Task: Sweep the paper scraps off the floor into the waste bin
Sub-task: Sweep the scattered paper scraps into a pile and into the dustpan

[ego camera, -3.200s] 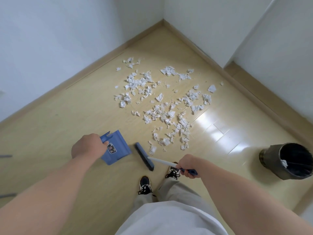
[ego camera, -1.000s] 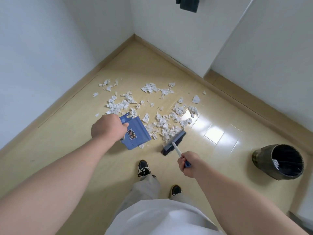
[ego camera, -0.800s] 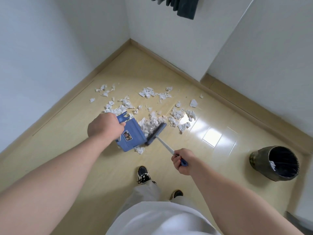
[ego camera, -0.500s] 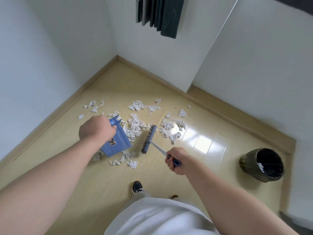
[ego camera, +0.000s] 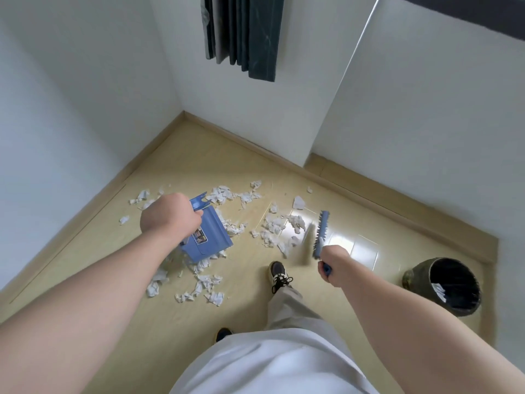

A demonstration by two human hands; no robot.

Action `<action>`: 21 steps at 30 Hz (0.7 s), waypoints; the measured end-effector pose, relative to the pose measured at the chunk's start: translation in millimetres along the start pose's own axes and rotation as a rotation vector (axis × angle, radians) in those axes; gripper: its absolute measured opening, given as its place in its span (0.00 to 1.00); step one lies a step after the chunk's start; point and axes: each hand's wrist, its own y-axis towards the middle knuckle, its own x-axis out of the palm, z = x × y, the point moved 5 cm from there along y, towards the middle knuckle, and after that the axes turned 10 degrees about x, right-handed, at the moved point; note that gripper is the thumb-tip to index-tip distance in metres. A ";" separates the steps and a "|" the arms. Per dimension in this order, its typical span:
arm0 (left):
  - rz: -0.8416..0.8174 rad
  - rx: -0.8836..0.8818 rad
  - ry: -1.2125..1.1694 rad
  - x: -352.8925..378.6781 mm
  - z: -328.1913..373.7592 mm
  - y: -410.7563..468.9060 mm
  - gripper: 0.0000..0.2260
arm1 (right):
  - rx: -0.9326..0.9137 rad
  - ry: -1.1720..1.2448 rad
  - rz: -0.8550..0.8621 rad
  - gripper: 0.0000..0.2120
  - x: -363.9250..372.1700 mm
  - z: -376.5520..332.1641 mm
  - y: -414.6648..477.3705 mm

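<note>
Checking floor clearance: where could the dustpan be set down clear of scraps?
Bare floor lies between the shoe and the waste bin, and in the far corner beyond the scraps. Crowded around the dustpan and between it and the brush.

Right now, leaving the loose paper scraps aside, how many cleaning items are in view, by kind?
dustpan: 1
brush: 1
waste bin: 1
Total: 3

White walls [ego camera: 85,81] meet in a corner; glossy pale wood floor [ego camera: 199,163], matching skirting [ego camera: 154,139], a dark curtain [ego camera: 244,35] hanging above.
</note>
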 end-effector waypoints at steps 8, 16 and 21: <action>0.002 -0.137 -0.081 -11.3 54.4 41.7 0.17 | 0.186 -0.026 -0.094 0.05 -10.0 -64.4 65.7; 0.028 -0.319 -0.150 -25.8 65.6 63.9 0.17 | 0.255 -0.291 -0.287 0.06 32.0 -102.7 65.8; 0.058 -0.390 -0.151 -40.7 57.0 69.5 0.17 | 0.246 -0.470 -0.340 0.06 52.4 -130.2 61.0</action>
